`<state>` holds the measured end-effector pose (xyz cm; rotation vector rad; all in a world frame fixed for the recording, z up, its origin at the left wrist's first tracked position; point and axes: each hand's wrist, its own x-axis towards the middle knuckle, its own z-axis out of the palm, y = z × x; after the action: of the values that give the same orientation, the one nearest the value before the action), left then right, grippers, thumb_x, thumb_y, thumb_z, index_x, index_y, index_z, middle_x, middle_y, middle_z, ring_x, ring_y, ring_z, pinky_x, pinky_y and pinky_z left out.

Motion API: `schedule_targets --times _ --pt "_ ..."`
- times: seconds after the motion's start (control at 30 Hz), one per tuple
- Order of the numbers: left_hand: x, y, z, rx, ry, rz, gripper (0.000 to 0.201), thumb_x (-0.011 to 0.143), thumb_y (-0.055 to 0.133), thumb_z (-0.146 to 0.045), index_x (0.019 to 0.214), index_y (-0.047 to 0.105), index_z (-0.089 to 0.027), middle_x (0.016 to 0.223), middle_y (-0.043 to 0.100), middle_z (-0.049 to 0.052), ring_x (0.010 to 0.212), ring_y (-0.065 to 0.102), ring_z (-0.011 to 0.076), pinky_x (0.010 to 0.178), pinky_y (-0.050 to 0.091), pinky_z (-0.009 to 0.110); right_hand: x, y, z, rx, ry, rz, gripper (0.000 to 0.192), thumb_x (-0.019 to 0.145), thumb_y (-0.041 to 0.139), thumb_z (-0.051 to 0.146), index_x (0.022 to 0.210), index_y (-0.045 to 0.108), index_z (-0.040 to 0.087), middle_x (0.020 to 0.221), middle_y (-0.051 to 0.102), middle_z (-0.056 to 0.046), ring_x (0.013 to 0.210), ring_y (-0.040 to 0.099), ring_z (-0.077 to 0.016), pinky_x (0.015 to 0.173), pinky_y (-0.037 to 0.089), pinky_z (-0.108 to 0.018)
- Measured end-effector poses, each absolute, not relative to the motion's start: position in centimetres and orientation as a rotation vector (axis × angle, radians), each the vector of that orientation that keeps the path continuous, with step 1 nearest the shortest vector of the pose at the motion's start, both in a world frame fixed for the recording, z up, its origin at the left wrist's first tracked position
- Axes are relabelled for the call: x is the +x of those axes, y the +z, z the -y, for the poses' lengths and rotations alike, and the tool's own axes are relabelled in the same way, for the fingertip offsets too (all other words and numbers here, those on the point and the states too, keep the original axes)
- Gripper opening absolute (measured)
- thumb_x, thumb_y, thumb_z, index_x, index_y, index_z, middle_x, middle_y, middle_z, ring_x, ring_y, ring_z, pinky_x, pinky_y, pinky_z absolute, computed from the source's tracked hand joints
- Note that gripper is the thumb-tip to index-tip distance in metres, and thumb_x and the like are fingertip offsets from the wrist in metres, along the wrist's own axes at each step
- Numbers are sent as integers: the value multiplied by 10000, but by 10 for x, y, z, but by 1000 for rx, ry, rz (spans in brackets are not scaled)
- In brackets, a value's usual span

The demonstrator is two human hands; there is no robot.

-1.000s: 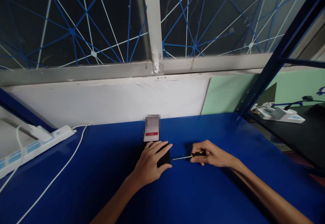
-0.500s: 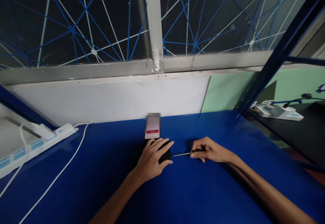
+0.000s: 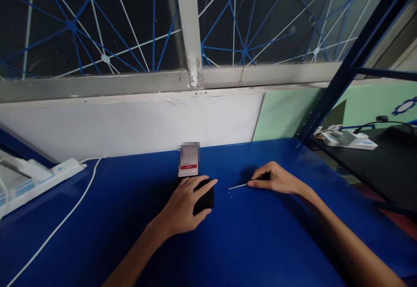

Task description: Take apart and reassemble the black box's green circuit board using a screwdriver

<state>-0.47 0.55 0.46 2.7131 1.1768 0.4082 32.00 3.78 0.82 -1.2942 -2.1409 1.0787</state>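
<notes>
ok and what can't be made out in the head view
Head view:
Black object: partly covered by the left hand.
Screwdriver: handle largely hidden by the right hand.
Phone: upper screen pixelated.
Tiny bits on the blue table: too small to identify.
Power strip: cut off by the left edge.

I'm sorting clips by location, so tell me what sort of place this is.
Probably a workshop or lab bench: a blue tabletop below a window, a white power strip at left, and a screwdriver in the right hand.

We've got glossy shine on this smooth tabletop (image 3: 234,239), bright metal along the screwdriver shaft (image 3: 237,186), a matt-looking black box (image 3: 206,198), plastic-looking power strip (image 3: 54,178)
</notes>
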Motion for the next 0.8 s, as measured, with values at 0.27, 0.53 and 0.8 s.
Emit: schedule_targets --times 0.27,0.53,0.8 --pt "-10 10 -6 2659 343 -1221 734 827 629 -229 1467 295 -363 1440 425 56 1290 418 344 998 449 573 320 5 -39 -1360 899 2267 405 815 621 540 736 757 167 565 585 5 507 401 -96 479 276 -229" --pt "-16 4 -10 2677 455 -1276 691 782 679 -307 1415 402 -320 1407 449 93 1184 519 354 912 510 562 317 6 -38 -1349 884 2264 401 824 609 539 735 751 175 560 581 5 496 391 -95 471 264 -230" --pt "-7 -1 -7 2786 504 -1557 645 776 655 -523 1343 478 -272 1364 476 141 1063 610 352 667 601 404 315 6 -37 -1307 887 2273 386 825 615 523 724 745 174 562 584 6 501 402 -98 475 272 -229"
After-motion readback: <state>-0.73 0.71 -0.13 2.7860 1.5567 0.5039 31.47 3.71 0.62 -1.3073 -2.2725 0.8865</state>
